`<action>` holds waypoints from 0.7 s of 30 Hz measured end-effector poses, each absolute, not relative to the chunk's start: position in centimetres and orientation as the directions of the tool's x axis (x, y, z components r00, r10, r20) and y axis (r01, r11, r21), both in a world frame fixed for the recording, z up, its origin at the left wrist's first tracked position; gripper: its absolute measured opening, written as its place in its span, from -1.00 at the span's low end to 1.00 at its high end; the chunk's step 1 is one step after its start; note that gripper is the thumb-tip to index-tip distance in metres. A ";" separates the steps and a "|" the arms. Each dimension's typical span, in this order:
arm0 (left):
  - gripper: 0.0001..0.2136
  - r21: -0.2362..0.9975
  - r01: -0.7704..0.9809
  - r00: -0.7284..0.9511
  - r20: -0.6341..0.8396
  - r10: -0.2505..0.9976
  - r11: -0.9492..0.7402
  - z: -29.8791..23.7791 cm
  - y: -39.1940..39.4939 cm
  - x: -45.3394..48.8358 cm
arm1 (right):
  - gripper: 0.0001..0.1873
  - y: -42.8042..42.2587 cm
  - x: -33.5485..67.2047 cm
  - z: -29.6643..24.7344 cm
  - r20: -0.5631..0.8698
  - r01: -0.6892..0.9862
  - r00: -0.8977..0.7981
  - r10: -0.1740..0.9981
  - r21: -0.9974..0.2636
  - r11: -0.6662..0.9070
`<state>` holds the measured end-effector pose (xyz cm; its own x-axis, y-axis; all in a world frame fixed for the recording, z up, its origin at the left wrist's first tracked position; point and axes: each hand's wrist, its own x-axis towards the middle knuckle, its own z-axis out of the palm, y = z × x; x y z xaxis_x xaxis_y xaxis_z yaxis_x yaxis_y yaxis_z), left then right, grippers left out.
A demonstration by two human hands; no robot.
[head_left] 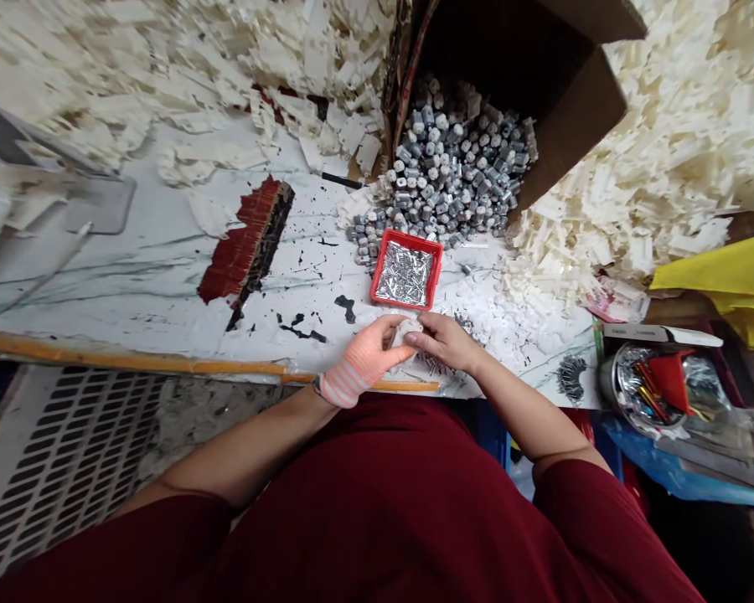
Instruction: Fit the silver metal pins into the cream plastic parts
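Observation:
My left hand point(365, 352), in an orange striped glove, is closed around a small white plastic piece point(405, 330) near the table's front edge. My bare right hand point(443, 340) pinches the same piece from the other side, thumb on top. Fingers cover much of it, so its exact kind cannot be made out. Just beyond my hands stands a red square tray point(375, 289) filled with small silver metal pins point(405, 274). More loose pins point(435, 363) lie on the table under and beside my right hand.
A tipped cardboard box point(571, 126) spills many metal-and-white cylindrical parts point(452, 167) behind the tray. Heaps of cream plastic pieces point(653, 184) flank it. A red-bristled brush point(245, 239) lies left on the marble-patterned table point(163, 276). A metal bowl point(616, 389) of tools sits right.

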<state>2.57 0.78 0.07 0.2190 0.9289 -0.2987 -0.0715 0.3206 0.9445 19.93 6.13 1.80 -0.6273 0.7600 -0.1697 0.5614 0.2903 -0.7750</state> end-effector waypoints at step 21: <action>-0.54 0.851 -0.437 0.159 -0.245 0.957 0.290 -0.5 0.8 1.5 | -0.53 4.6 19.5 3.3 -0.069 0.685 -0.695 0.715 -0.365 0.630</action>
